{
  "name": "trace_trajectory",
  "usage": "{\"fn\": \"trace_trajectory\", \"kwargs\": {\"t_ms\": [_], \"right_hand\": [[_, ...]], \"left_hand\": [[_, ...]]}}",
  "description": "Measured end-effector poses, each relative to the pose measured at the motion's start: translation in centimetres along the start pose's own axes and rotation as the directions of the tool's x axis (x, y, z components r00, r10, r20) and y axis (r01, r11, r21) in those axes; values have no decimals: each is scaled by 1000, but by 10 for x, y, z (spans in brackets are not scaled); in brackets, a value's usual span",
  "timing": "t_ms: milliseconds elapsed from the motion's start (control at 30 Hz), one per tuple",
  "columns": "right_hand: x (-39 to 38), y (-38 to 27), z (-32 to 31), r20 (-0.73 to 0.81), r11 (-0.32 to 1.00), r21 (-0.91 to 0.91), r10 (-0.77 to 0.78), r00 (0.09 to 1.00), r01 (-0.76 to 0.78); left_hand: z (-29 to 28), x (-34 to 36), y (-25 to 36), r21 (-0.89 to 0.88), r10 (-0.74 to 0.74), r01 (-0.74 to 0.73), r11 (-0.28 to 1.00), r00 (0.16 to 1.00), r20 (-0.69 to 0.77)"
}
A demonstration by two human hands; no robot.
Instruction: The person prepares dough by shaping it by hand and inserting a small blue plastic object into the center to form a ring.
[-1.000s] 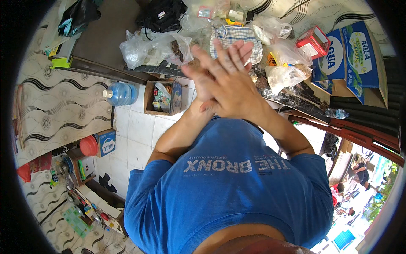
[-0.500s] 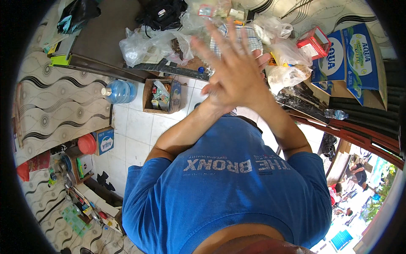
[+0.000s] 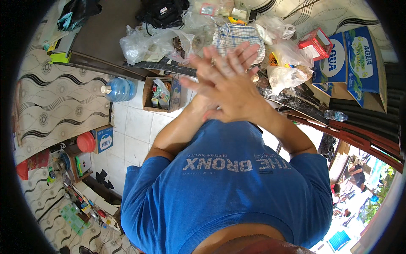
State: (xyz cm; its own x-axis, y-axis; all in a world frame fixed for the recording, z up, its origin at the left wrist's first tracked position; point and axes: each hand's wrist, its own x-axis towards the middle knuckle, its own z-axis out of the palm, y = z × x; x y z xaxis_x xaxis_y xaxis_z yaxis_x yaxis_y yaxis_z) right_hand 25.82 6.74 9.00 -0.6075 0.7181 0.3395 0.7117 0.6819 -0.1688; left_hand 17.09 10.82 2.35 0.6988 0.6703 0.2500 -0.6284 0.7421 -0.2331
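My right hand (image 3: pixel 237 93) lies across my left hand (image 3: pixel 248 54) in front of my chest, over the near edge of the cluttered table. The back of the right hand faces up, with its fingers spread and its thumb out toward the lower left. Beneath it, the left hand is mostly covered; its stretched fingers show past the right hand at the upper right. Neither hand shows anything held. Just beyond the fingertips lies a blue and white checked cloth (image 3: pixel 232 36). Right of the hands is a clear plastic bag with whitish contents (image 3: pixel 285 78).
A dark table (image 3: pixel 103 36) holds plastic bags (image 3: pixel 139 44) and a black bag (image 3: pixel 163 12). A red box (image 3: pixel 315 44) and blue cartons (image 3: pixel 361 61) stand to the right. On the tiled floor are a large blue water bottle (image 3: pixel 120 89) and a filled cardboard box (image 3: pixel 148 95).
My right hand has moved down toward my body, sliding over the left hand. More of the left fingers and the checked cloth now show.
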Motion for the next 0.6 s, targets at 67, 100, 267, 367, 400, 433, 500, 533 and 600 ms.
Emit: {"fn": "trace_trajectory", "kwargs": {"t_ms": [67, 100, 267, 367, 400, 433, 500, 533, 600], "right_hand": [[-7, 24, 3, -16, 988, -85, 126, 992, -127], [-4, 38, 4, -99, 977, -107, 176, 980, -186], [26, -1, 2, -62, 995, 79, 63, 996, -58], [16, -17, 7, 6, 987, 156, -47, 999, 45], [13, -8, 5, -11, 994, 109, 31, 999, -29], [11, 6, 4, -31, 992, 63, 108, 994, -106], [15, 28, 1, -129, 985, -1, 173, 976, -175], [22, 26, 0, -150, 985, 13, 171, 974, -171], [42, 19, 6, -200, 986, 30, 166, 966, -163]], "left_hand": [[6, -3, -12, 523, 174, -130, 843, 984, -35], [16, -1, -14, 598, 94, -26, 801, 992, -83], [7, -2, -12, 586, -23, 100, 804, 990, -138], [18, -5, -4, 637, 71, -13, 771, 995, -66], [33, -7, 2, 556, 65, 45, 830, 982, -176], [48, -6, 11, 464, 55, 86, 882, 958, -282], [33, -11, 8, 501, 2, 77, 862, 988, -154], [28, -9, 3, 520, -32, 74, 851, 995, -89], [30, -4, -4, 475, -2, 78, 876, 987, -160]]}}
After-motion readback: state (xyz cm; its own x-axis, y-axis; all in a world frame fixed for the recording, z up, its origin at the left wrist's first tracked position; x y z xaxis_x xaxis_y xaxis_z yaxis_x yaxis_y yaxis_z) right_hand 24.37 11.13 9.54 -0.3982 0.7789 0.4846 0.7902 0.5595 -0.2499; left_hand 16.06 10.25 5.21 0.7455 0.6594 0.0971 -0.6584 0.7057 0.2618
